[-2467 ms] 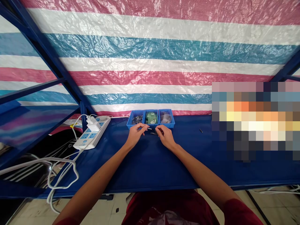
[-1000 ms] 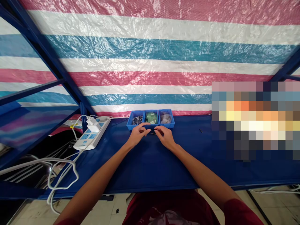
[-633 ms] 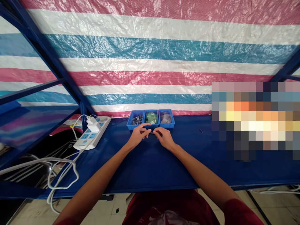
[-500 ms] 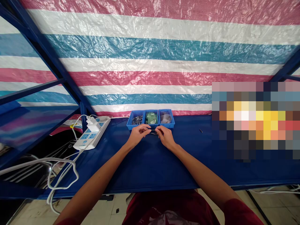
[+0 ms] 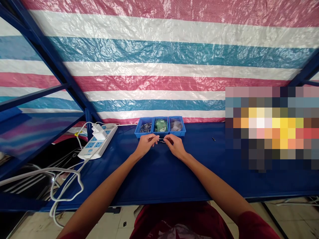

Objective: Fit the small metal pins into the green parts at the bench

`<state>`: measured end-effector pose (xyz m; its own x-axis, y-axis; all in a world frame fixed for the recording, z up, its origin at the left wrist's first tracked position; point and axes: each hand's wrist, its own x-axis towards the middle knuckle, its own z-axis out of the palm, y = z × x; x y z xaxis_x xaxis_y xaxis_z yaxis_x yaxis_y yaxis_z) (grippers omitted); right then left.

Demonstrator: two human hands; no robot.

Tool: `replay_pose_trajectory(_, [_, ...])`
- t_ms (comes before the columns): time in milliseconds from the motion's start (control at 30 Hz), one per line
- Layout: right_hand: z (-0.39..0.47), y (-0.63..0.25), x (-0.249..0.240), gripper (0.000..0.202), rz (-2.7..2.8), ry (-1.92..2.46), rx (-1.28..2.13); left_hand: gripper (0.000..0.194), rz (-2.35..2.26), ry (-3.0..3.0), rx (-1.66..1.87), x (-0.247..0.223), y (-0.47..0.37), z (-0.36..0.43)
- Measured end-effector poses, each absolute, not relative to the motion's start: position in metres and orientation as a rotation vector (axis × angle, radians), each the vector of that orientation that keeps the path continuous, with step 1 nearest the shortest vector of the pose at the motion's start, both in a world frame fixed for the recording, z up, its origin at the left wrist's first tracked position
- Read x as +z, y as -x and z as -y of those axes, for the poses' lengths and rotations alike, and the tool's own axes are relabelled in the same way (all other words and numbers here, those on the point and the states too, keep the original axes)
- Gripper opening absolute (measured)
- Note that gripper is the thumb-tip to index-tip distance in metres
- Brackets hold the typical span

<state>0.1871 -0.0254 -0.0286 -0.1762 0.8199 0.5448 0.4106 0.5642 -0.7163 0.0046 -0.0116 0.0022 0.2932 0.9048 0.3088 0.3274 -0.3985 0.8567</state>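
Observation:
Just in front of three small blue bins, my left hand (image 5: pixel 146 143) and my right hand (image 5: pixel 175 144) face each other with fingertips pinched. Between them runs a thin, light-coloured rod-like piece (image 5: pixel 161 138), one end at each hand; its exact kind is too small to make out. Under it on the table lies a small dark, shiny slender piece (image 5: pixel 161 142), partly covered by my fingers. The left bin (image 5: pixel 140 134) holds dark and silvery slender parts. Green-tinted pieces fill the middle bin (image 5: pixel 160 134), and clear, pale small parts in plastic lie in the right bin (image 5: pixel 181 133).
A white power strip (image 5: pixel 96 146) with a plugged-in adapter and looping white cables (image 5: pixel 81 186) occupies the left of the blue table (image 5: pixel 161 179). One small dark slender part (image 5: pixel 213 138) lies to the right. A striped tarp (image 5: pixel 159 69) hangs behind; the far right is pixelated.
Both hands have shifted very slightly, and the fingertips have come a little closer together around the thin piece. The bins and power strip stay where they were.

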Motion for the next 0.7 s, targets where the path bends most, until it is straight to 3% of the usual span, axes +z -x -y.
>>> replay_pose_trajectory(700, [0.0265, -0.1879, -0.0244, 0.037, 1.775, 1.055, 0.501, 0.031, -0.937, -1.601, 1.263, 0.0027, -0.0078, 0.01])
